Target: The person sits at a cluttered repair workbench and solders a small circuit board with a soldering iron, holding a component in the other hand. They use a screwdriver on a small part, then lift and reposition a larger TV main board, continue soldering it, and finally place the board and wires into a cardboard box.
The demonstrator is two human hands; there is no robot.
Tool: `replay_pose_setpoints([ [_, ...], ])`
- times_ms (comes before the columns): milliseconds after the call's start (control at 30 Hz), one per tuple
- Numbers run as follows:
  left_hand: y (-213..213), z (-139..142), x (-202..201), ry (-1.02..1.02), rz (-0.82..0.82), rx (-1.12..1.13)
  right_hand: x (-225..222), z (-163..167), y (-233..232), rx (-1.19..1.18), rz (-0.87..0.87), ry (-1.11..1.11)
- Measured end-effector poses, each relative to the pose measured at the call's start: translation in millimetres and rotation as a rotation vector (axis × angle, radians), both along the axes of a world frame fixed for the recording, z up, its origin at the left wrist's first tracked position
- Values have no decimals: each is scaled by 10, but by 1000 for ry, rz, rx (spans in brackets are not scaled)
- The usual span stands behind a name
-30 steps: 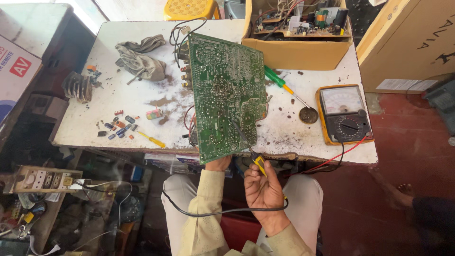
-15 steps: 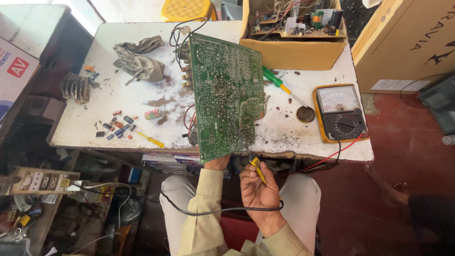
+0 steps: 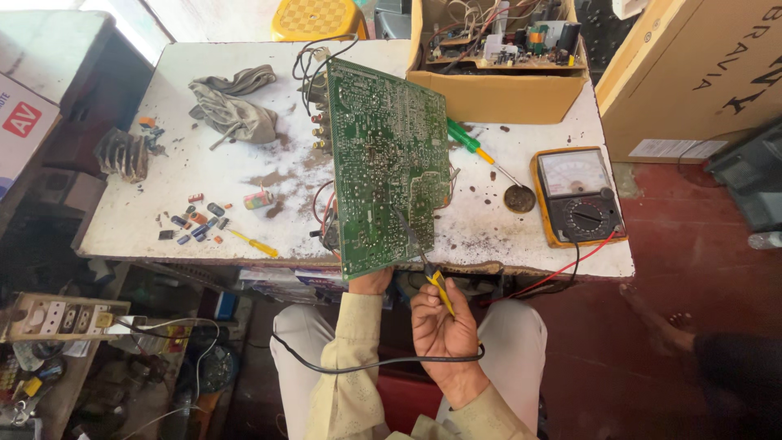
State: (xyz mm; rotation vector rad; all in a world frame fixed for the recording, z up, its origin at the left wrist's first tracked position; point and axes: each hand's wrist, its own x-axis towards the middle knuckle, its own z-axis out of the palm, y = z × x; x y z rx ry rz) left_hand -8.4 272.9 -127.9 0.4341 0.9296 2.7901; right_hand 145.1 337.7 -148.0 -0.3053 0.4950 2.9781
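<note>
My left hand (image 3: 371, 283) grips bottom edge of green circuit board (image 3: 384, 167), board tilted up over front edge of white table (image 3: 204, 175), solder side toward me. My right hand (image 3: 444, 330) closed around yellow-handled soldering iron (image 3: 432, 273), tip touching lower part of board; black cord (image 3: 358, 364) loops across lap. Yellow meter (image 3: 577, 195) lies at right, well apart; green screwdriver (image 3: 468, 143) just beside board; cardboard box (image 3: 497, 90) behind; grey rag (image 3: 232, 106) at left.
</note>
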Motion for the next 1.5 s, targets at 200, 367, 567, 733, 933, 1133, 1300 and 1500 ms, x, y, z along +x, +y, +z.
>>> replay_pose_setpoints([
  [200, -16, -7, 8, -99, -49, 101, -14, -33, 24, 83, -23, -11],
  [367, -7, 0, 15, -51, 0, 55, -21, -73, 46, 162, -54, -21],
  [567, 13, 18, 14, -54, 59, 74, -32, -124, 81, 158, -50, -50],
  [733, 38, -13, 18, 27, 78, 1, -52, -157, 145, 65, -24, 26],
  [933, 82, -9, 37, 60, 111, -8, -30, -96, 223, 153, -4, 27],
  [1133, 65, 62, 56, 78, 81, 100, 76, -79, 343, 227, -67, 17],
  [1300, 24, -33, 24, 9, 39, 67, 476, -272, 806, 294, -176, 49],
  [1500, 27, -318, 20, -80, -123, 140, 815, -638, 1248, 715, -384, -344],
])
